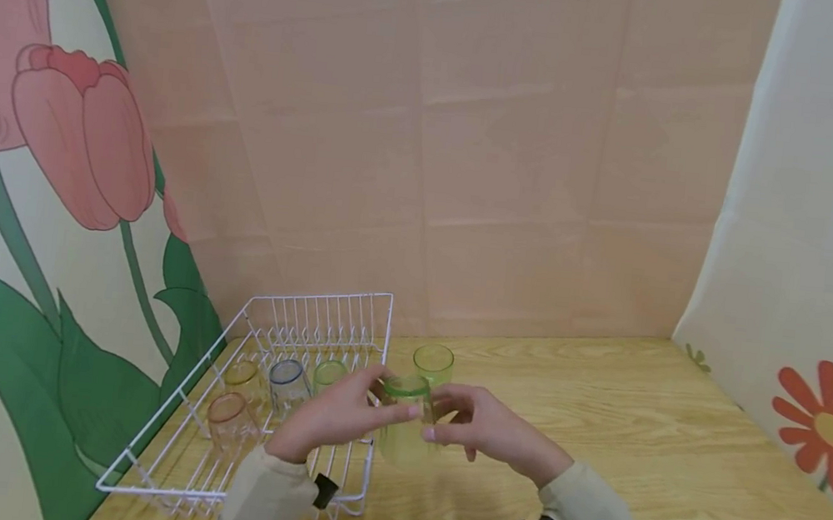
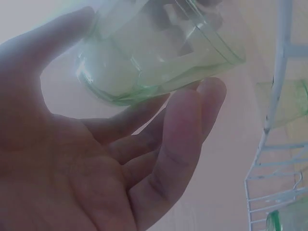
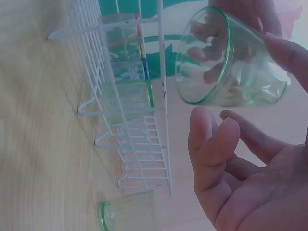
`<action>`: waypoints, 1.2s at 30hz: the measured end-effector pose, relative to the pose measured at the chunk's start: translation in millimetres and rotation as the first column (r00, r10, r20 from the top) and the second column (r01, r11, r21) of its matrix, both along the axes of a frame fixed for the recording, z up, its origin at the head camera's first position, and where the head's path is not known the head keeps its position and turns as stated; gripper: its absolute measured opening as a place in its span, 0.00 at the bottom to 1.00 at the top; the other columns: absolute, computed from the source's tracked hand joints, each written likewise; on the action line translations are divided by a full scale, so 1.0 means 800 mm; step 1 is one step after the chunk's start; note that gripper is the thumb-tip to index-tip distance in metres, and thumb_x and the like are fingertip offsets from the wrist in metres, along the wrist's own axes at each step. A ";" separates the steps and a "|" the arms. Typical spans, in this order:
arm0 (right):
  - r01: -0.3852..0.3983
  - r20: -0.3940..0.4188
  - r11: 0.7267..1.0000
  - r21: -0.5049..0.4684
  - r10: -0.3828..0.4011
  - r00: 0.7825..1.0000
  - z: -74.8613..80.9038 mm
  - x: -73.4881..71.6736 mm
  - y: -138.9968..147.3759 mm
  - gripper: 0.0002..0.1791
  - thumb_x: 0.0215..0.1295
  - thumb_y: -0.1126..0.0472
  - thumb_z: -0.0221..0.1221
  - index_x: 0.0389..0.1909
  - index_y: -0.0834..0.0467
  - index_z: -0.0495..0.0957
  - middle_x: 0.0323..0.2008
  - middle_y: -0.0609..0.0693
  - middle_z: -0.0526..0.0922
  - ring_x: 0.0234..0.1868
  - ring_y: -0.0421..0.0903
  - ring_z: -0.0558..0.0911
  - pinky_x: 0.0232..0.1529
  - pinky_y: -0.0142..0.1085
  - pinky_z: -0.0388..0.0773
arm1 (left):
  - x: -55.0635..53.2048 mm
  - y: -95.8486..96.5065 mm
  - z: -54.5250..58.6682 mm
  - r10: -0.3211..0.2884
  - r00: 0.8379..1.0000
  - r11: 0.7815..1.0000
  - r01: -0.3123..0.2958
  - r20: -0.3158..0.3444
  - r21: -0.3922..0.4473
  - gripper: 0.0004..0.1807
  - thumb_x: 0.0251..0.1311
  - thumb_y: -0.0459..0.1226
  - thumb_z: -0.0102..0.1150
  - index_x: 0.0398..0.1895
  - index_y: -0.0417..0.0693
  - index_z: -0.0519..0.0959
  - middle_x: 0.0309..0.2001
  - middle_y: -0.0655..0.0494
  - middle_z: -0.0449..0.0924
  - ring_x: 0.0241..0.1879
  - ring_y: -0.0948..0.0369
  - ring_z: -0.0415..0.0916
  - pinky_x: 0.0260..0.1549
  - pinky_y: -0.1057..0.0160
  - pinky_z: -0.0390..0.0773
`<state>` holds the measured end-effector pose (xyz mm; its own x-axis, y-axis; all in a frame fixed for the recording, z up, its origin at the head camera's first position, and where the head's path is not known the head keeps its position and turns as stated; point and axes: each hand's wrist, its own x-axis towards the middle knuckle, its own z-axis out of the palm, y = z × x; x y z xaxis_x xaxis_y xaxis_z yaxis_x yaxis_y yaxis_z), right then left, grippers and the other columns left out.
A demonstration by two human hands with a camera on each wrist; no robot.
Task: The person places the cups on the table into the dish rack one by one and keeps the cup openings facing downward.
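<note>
A clear green drinking glass (image 1: 405, 435) is held between both hands, above the tabletop beside the rack. Its wider end faces down in the right wrist view (image 3: 231, 62). My left hand (image 1: 345, 412) grips it from the left, thumb across the near side and fingers behind. From the right, my right hand (image 1: 494, 431) holds it, with thumb in front and bent fingers behind. The left wrist view shows the glass (image 2: 144, 57) between thumb and fingers. Just behind, a second green glass (image 1: 433, 364) stands on the table.
A white wire dish rack (image 1: 176, 492) stands at the left. Inside it are an orange-rimmed glass (image 1: 229, 419), a yellow-rimmed glass (image 1: 243, 376), a blue-rimmed glass (image 1: 288, 390) and a green-rimmed glass (image 1: 331, 371). Wood-grain tabletop (image 1: 596, 428) extends right to a flowered curtain (image 1: 820, 290).
</note>
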<state>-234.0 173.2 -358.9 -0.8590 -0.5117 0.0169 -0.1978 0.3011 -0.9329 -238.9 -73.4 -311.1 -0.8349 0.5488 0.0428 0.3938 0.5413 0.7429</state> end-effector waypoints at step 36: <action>0.114 -0.022 0.991 0.069 -0.113 0.993 -0.022 -0.005 0.023 0.24 0.70 0.47 0.61 0.58 0.58 0.77 0.44 0.54 0.83 0.33 0.51 0.79 0.18 0.31 0.71 | -0.035 -0.137 -0.016 0.389 0.918 0.912 -0.373 0.071 -0.172 0.36 0.55 0.45 0.73 0.58 0.32 0.68 0.36 0.45 0.76 0.28 0.52 0.78 0.25 0.57 0.81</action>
